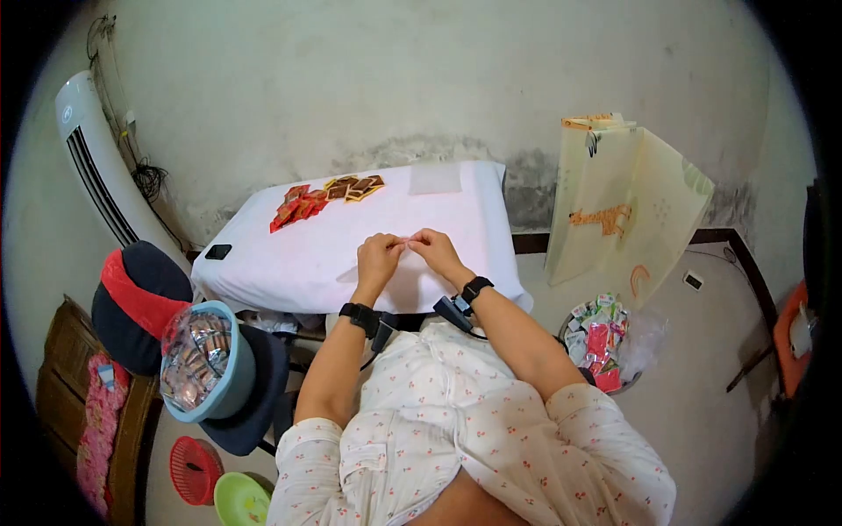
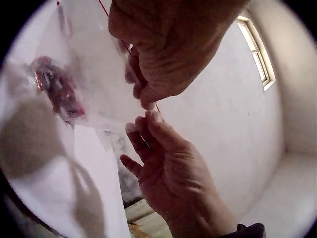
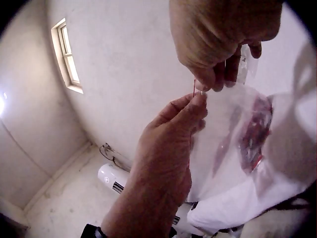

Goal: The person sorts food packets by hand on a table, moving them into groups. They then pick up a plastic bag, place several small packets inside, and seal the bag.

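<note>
Over the near part of the white-covered table, my left hand [image 1: 379,259] and right hand [image 1: 437,252] meet at the fingertips. Between them hangs a clear zip bag [image 2: 94,49] with a red line along its mouth. Dark red packets [image 3: 257,131] show inside the bag. In the right wrist view the left thumb and fingers pinch the red-lined edge, and the right fingertips pinch it right beside them. On the table's far side lie red packets [image 1: 298,209] and brown-and-yellow packets [image 1: 358,187].
A flat translucent sheet or bag [image 1: 435,179] lies at the table's back, a black phone [image 1: 218,252] at its left corner. A blue bucket [image 1: 237,377] of wrapped packets stands on a chair at left. At right are a filled container [image 1: 598,337] and a folded mat [image 1: 614,210].
</note>
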A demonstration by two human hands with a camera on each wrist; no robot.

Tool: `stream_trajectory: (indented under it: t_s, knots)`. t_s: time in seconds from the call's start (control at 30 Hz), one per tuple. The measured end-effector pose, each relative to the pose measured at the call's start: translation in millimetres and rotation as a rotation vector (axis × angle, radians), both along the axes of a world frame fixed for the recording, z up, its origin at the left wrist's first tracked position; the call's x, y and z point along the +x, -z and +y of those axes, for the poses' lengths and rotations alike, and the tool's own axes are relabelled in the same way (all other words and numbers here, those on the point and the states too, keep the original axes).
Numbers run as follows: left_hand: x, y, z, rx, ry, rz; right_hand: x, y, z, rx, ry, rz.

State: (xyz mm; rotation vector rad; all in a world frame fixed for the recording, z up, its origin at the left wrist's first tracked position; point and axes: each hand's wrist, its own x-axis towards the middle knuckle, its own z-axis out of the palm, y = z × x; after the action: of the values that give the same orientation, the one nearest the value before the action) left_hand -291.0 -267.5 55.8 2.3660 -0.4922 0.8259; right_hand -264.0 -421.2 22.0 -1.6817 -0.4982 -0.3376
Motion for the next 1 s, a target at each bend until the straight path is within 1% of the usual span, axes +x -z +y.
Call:
stream_trajectory:
  t_s: [0.13,0.2,0.33,0.4,0.47,0.53,0.6,0.67,0.73,0.9,1.0]
  knots:
    - [-4.3,-1.8,-2.7,-0.045,0.013,0.024,-1.1,0.5,1.9,0.041,-0.042,0.000]
    - [-6.0,-1.6,-3.4,-0.124,-0.028,0.163,-6.1,-3.2,0.8,0.026,-0.027,0.002]
    - [1.1,6.2,0.2,-0.175,0.014,0.181,-13.5,-11.5,-1.6,-0.040,0.006,-0.009]
    - [-0.6,2.6,-1.4,-0.175,-0.004,0.266,-8.4,-8.0,-2.4,-0.036,-0.006,-0.029]
    - [0.3,4.0,-3.2,-0.194,-0.017,0.248,-7.5,-5.9,-2.8,-0.032,-0.019,-0.046]
    - [1.1,6.2,-2.2,-0.211,-0.034,0.226,-9.7,-7.3,-0.7,0.042,-0.045,-0.006]
    - [-1.6,6.1,-4.1,-0.145,-0.078,0.143,-8.3,-6.4,-1.7,0.034,-0.058,0.025]
    - [-4.2,4.7,-5.0,-0.139,-0.073,0.129,-6.5,-4.5,-2.0,0.024,-0.068,0.058]
    - [-6.5,2.0,-5.9,-0.134,-0.068,0.118,-4.4,-1.2,-1.6,0.071,-0.095,0.051]
    - [-3.9,3.3,-4.7,-0.062,-0.084,0.080,-6.3,-3.8,-1.6,0.062,-0.097,0.047]
    - [-2.0,5.4,-4.0,-0.081,-0.069,0.101,-7.7,-7.2,-3.0,0.037,-0.090,0.019]
